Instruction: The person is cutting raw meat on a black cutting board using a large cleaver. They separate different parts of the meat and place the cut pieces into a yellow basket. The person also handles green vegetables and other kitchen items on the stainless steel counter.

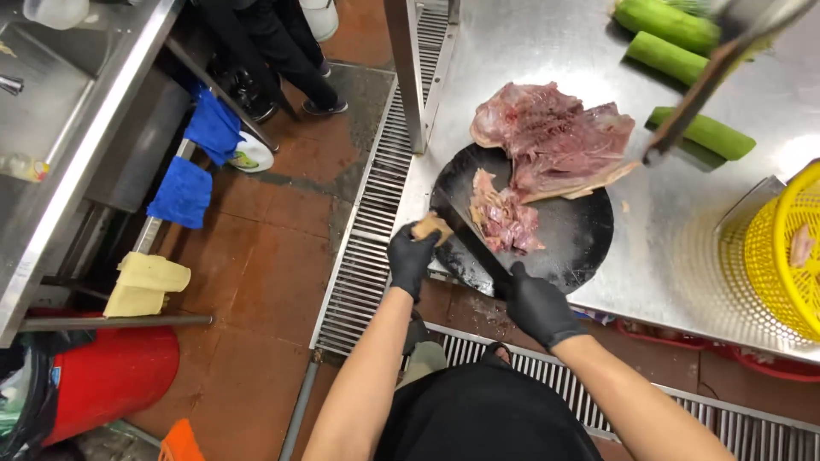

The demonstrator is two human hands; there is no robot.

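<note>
Left hand (pixel 412 256) grip pinches a tan lump (pixel 431 227); right hand (pixel 536 306) grip is curled tight on a knife (pixel 468 242). 2 meat piles (pixel 551 141) on 1 round black board (pixel 576 235) at the tabletop (pixel 683 256) edge. 3 green veg (pixel 705 132) & 1 yellow basket (pixel 773 256) sit farther off.

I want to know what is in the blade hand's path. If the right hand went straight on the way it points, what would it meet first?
Likely the chopped meat pile on the round black board: the right hand holds a cleaver aimed up-left beside it. Depth is unclear.
</note>
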